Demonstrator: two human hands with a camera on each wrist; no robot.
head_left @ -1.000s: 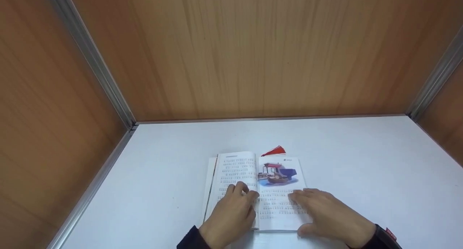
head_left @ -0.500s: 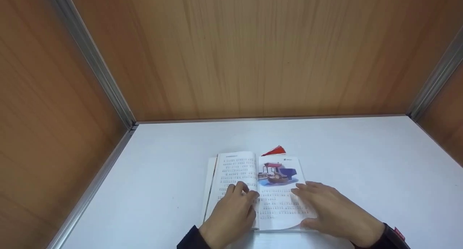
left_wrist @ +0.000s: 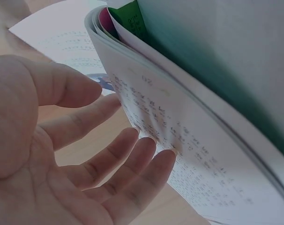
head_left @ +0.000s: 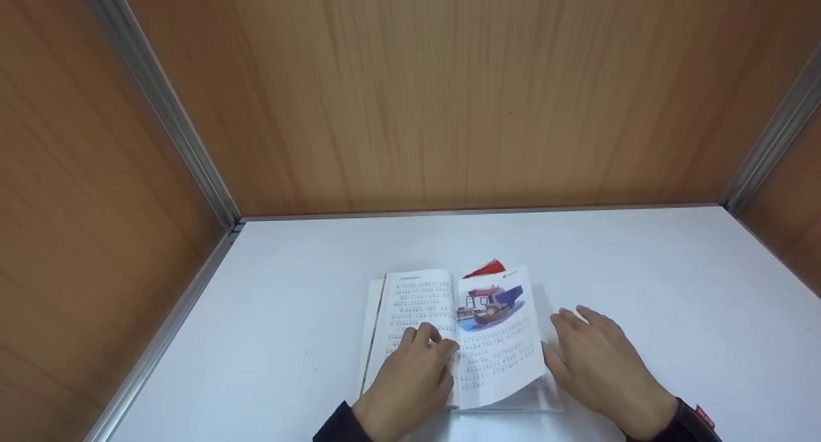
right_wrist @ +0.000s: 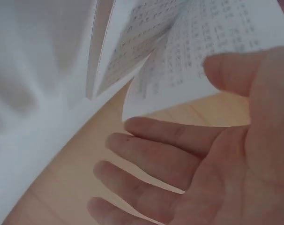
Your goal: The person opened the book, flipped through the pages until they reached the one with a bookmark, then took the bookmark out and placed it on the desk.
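An open book lies on the near middle of the white table. Its right page, with a picture of a boat above lines of text, is lifted and curves up off the pages below. The left hand rests on the left page near the spine, fingers loosely straight, pressing it flat. The right hand lies just right of the raised page, fingers spread and relaxed; its thumb touches the page's edge, and it grips nothing. A red paper peeks out past the book's far edge. Wooden walls with metal strips close in the table on the left, right and far sides.
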